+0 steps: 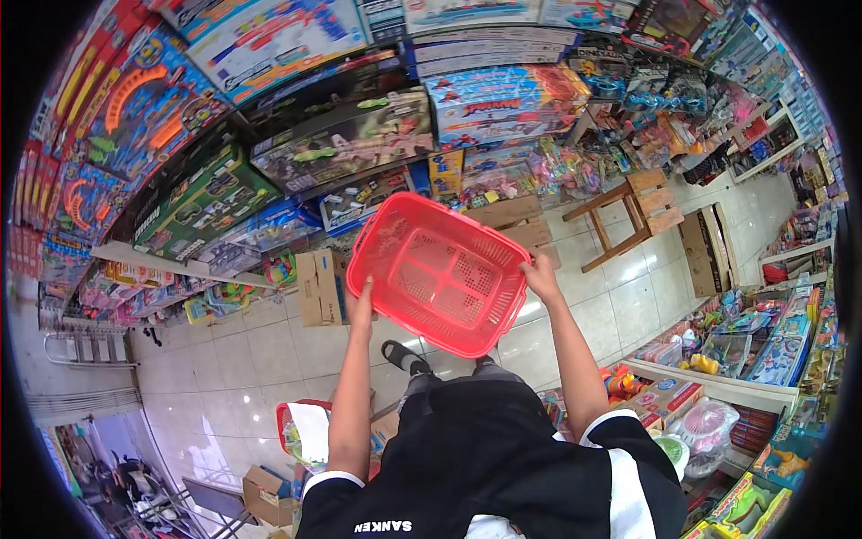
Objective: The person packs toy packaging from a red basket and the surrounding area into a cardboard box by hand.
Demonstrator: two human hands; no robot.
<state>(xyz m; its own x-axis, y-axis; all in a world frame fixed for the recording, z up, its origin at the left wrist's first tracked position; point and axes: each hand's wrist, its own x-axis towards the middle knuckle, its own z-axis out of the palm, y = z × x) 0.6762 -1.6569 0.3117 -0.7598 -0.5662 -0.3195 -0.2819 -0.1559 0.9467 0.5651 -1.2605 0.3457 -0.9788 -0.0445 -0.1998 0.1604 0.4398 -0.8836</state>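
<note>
1. Head view, edges and room: I hold one red basket [437, 274] in the air at arm's length over the tiled floor [224, 350]. A cardboard box [321, 287] stands just beside its left rim. Two wooden stools [628, 211] stand beyond its far edge. Shelves [224, 193] of boxed toys wall in my left side, and the floor between is bare.
2. Grip: my left hand [361, 304] is closed on the near-left corner of the rim. My right hand [541, 275] is closed on the right corner, fingers wrapped over the edge.
3. Orientation: the basket is tipped so its open mouth faces me and its perforated bottom faces away. Its long axis runs from upper left to lower right in the picture.
4. Count: two hands, one held basket, one second basket [285, 420] low by my left elbow.
</note>
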